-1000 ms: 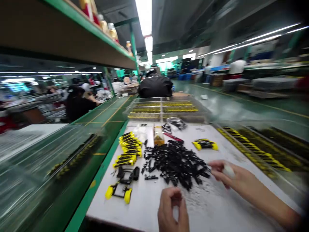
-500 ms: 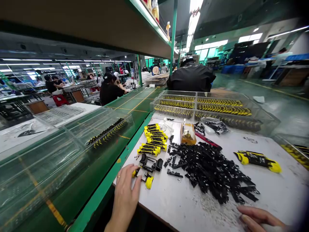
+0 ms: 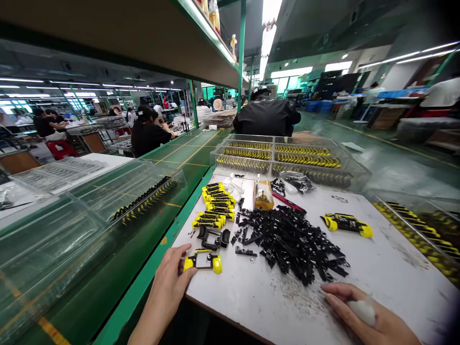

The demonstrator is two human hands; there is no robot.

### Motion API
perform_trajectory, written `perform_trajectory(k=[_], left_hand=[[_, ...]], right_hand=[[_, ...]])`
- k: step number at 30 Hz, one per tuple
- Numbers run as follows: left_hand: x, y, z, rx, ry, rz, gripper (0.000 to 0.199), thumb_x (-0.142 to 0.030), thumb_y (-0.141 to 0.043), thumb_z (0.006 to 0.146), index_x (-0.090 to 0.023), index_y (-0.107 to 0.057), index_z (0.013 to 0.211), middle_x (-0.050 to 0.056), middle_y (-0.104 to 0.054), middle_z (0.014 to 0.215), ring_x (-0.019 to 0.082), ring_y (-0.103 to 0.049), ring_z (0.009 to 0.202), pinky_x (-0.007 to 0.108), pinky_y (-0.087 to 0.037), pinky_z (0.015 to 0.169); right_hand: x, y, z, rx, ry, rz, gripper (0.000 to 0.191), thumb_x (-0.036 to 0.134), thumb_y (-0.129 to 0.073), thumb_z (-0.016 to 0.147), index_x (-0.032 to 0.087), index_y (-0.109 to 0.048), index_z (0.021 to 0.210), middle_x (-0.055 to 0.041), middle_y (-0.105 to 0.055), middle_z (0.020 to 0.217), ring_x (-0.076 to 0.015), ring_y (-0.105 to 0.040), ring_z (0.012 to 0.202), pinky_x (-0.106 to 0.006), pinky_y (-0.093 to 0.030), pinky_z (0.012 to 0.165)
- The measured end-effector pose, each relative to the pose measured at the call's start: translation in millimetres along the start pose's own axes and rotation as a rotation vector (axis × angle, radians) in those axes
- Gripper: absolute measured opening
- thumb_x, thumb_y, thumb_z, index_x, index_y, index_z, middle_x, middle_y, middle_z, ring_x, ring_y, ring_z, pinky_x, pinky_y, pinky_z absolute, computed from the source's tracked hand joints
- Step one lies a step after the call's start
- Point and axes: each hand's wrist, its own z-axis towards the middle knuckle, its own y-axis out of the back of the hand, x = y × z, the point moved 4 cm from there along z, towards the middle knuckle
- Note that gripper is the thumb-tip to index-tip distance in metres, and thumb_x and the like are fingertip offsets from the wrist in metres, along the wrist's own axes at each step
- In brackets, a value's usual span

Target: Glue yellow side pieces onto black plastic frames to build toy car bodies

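In the head view my left hand [image 3: 171,279] has its thumb and fingers around the left end of a yellow-and-black frame [image 3: 216,263] at the board's near left edge. A black frame piece [image 3: 213,237] lies just behind it. My right hand [image 3: 361,309] is low over the near part of the white board, fingertips pinched beside scattered tiny bits [image 3: 294,293]; what they hold is too small to make out. Something whitish [image 3: 363,310] shows against its fingers. A heap of black strips [image 3: 294,239] lies between the hands.
Yellow-and-black pieces [image 3: 218,211] are stacked behind the left hand; another [image 3: 348,224] lies at right. A small box [image 3: 264,197], a red tool [image 3: 289,202] and a plastic bag [image 3: 296,181] sit farther back. Clear trays [image 3: 212,155] stand around the board. A person in black [image 3: 266,115] sits ahead.
The view has swung right. The yellow-and-black frame now lies squarely behind the board's edge, its opening visible, with my left hand at its left end. More of my right hand shows, its fingertips nearer together.
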Motion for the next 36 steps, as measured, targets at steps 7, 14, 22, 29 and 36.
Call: perform_trajectory(k=[7,14,22,29,36], left_hand=[[5.5,4.6,-3.3,0.014,0.228,-0.438,0.062,-0.039,-0.066,0.071,-0.016,-0.048,0.126,0.008,-0.059,0.107,0.018,-0.061,0.088,0.030,-0.050,0.078],[16.4,6.0,-8.2,-0.132,0.353,-0.635,0.080,-0.043,-0.082,0.048,-0.013,-0.055,0.118,0.003,-0.060,0.089,0.016,-0.062,0.077,0.024,-0.054,0.070],[26.7,15.4,-19.6,-0.145,0.478,-0.656,0.065,-0.049,-0.084,0.043,-0.013,-0.064,0.094,0.007,-0.069,0.095,0.023,-0.066,0.090,0.021,-0.054,0.069],[11.8,24.8,-21.3,-0.266,0.470,-0.642,0.064,-0.052,-0.084,0.039,-0.015,-0.065,0.087,0.008,-0.072,0.091,0.027,-0.066,0.091,0.024,-0.056,0.072],[-8.3,-10.1,-17.1,-0.225,0.385,-0.817,0.058,-0.045,-0.084,0.047,-0.016,-0.062,0.091,0.005,-0.069,0.081,0.021,-0.068,0.069,0.028,-0.057,0.061]], right_hand=[[87.3,-8.7,11.0,0.220,0.283,-0.007,0.020,0.039,-0.049,0.087,0.028,-0.064,0.094,-0.0017,-0.069,0.095,-0.0193,-0.065,0.086,-0.027,-0.052,0.075],[153.4,-48.7,41.4,0.274,0.531,-0.014,0.026,0.005,-0.046,0.076,0.021,-0.057,0.093,-0.0053,-0.061,0.094,-0.0173,-0.058,0.084,-0.029,-0.047,0.076],[176.9,-77.3,46.8,0.335,0.532,-0.182,0.021,0.003,-0.038,0.081,0.017,-0.051,0.087,-0.0071,-0.058,0.089,-0.0173,-0.055,0.078,-0.029,-0.044,0.069],[179.5,-66.8,57.4,0.252,0.555,-0.065,0.039,0.005,-0.045,0.078,0.019,-0.051,0.113,-0.0094,-0.060,0.107,-0.0212,-0.058,0.095,-0.035,-0.047,0.081],[163.3,-10.6,64.5,0.244,0.187,0.388,0.031,0.035,-0.050,0.086,0.024,-0.058,0.113,0.0007,-0.061,0.075,-0.0110,-0.055,0.054,-0.023,-0.045,0.049]])
